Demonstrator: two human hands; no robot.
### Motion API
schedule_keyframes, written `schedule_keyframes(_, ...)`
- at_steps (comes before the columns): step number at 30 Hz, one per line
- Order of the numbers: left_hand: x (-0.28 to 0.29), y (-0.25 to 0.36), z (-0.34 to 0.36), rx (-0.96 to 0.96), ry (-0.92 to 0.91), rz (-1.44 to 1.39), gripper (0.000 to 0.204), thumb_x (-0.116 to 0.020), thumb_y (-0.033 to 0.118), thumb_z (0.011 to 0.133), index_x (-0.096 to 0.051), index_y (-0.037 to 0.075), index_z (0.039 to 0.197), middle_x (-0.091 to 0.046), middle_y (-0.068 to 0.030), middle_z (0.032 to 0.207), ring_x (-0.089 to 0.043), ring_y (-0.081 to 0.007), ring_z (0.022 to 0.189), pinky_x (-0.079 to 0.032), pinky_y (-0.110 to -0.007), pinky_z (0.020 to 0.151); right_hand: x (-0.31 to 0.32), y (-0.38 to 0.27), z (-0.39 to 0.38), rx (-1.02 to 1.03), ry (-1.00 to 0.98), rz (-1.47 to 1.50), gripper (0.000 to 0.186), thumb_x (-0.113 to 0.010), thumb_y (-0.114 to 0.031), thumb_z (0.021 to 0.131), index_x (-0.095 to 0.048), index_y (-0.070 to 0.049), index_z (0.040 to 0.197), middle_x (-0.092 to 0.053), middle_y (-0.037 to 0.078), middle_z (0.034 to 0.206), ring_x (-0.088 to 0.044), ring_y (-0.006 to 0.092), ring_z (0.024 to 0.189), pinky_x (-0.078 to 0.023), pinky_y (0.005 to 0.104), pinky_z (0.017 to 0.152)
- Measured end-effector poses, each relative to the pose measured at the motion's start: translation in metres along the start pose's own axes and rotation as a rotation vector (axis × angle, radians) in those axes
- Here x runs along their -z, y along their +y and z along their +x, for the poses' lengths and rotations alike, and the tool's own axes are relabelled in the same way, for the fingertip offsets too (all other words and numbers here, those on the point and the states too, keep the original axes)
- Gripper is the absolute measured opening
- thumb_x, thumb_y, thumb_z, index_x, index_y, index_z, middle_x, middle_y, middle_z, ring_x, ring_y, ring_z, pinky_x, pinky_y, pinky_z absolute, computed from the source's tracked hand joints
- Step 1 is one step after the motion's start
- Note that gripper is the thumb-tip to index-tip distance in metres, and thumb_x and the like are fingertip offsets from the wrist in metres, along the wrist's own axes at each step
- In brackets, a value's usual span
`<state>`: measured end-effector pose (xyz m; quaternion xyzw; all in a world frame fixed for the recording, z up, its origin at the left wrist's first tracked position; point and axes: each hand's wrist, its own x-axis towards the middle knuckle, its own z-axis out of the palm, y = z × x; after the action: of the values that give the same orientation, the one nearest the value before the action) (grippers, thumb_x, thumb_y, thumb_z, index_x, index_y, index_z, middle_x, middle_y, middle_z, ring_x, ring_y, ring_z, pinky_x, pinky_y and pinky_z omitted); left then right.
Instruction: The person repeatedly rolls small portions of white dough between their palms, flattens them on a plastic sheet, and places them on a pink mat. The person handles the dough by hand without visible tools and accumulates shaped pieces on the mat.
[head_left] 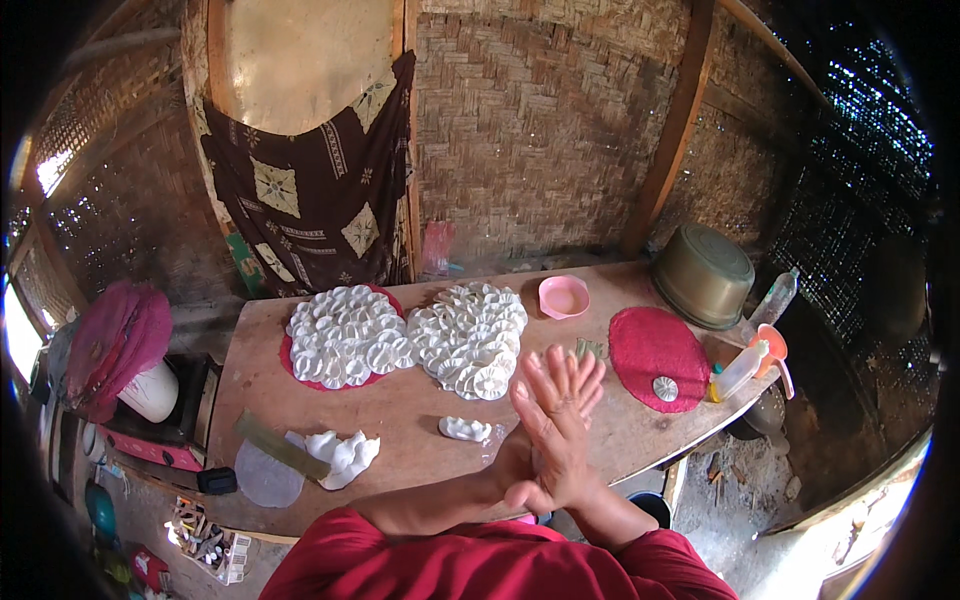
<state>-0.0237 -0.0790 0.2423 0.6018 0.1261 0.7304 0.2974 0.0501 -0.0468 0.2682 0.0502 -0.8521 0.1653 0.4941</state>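
Pressing or rubbing seems in hand below centre, left hand (514, 460) and right hand (563, 458) being held palm-to-palm, fingers extended, anything between hidden; parting is probably needed before the white dough (350, 460), lower left, is pinched.

1. Worktop (400, 422) evenly, moderately lit; shadows soft.
2. White glare left of the worktop; floor (790, 548) to its right washed out.
3. Daylight pricks the dark wall (855, 170) right of it.
4. Fisheye bends its edges; corners black.
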Motion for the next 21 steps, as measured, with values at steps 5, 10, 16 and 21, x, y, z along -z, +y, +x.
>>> schedule_keyframes(5,0.002,0.005,0.013,0.0,0.191,0.09,0.082,-0.021,0.06,0.097,0.008,0.005,0.15,0.009,-0.0142,0.158,0.004,-0.0276,0.146,-0.001,-0.04,0.117,-0.012,-0.008,-0.008,-0.23,0.096,0.177,0.109,-0.05,-0.078,0.076,-0.031,0.005,0.144,-0.025,0.026,0.151,-0.015,0.043,0.142,-0.01,0.0541,0.113)
schedule_keyframes(10,-0.014,0.018,0.002,0.188,0.193,0.02,0.089,-0.012,0.068,0.093,0.008,0.003,0.15,0.007,-0.013,0.159,0.003,-0.0269,0.146,-0.001,-0.039,0.116,-0.005,0.01,-0.006,-0.223,0.175,0.225,0.094,-0.042,-0.067,0.087,-0.029,0.006,0.144,-0.025,0.029,0.15,-0.016,0.044,0.142,-0.005,0.0537,0.114)
schedule_keyframes(16,-0.001,0.002,-0.025,0.451,0.099,0.121,0.077,-0.02,0.061,0.097,-0.002,0.009,0.15,-0.003,-0.0133,0.155,-0.011,-0.0279,0.142,-0.017,-0.04,0.114,-0.001,0.009,-0.016,-0.135,0.11,-0.02,0.085,-0.022,-0.068,0.091,-0.044,-0.002,0.139,-0.034,0.028,0.146,-0.017,0.0432,0.142,0.003,0.0539,0.113)
schedule_keyframes(21,0.031,-0.04,-0.08,0.748,0.071,-0.141,0.071,-0.021,0.061,0.096,-0.012,0.01,0.145,-0.016,-0.0113,0.145,-0.022,-0.0279,0.133,-0.024,-0.041,0.109,-0.018,-0.014,-0.037,-0.053,-0.104,-0.065,0.08,-0.02,-0.069,0.091,-0.054,-0.011,0.134,-0.04,0.022,0.144,-0.014,0.0407,0.144,0.003,0.0543,0.113)
